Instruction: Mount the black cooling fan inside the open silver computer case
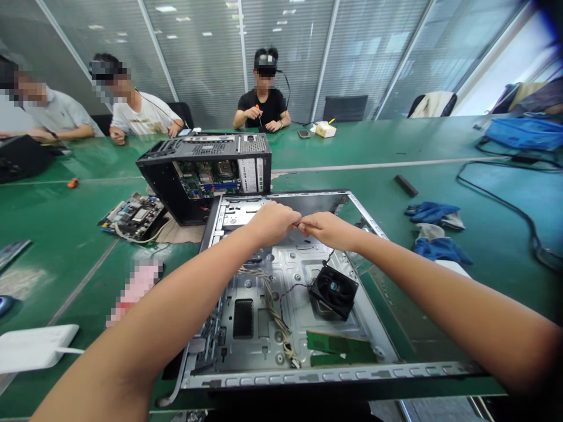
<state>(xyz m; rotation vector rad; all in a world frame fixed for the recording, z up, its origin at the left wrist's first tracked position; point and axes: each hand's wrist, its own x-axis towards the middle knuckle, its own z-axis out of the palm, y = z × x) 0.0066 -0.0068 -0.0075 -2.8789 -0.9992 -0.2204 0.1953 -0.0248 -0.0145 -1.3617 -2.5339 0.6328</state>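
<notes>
Over the far part of an opened computer case (pixel 316 374), my left hand (pixel 276 221) and my right hand (pixel 326 228) meet fingertip to fingertip. Both are closed in a pinch, and whatever sits between the fingers is too small or too hidden to name. Below them the bare metal floor of the case carries a black cooling fan (pixel 335 290) with a thin wire. Green memory sticks (pixel 338 346) lie near the front edge. A bundle of pale cables (pixel 275 310) runs down the middle of the case.
Behind stands a second computer case (pixel 204 153), its motherboard exposed. A loose motherboard (pixel 134 217) lies to the left, near a white adapter (pixel 37 347). Blue gloves (pixel 440 243), a black bar (pixel 406 186) and a black cable (pixel 514 205) are on the right. Several people sit across the table.
</notes>
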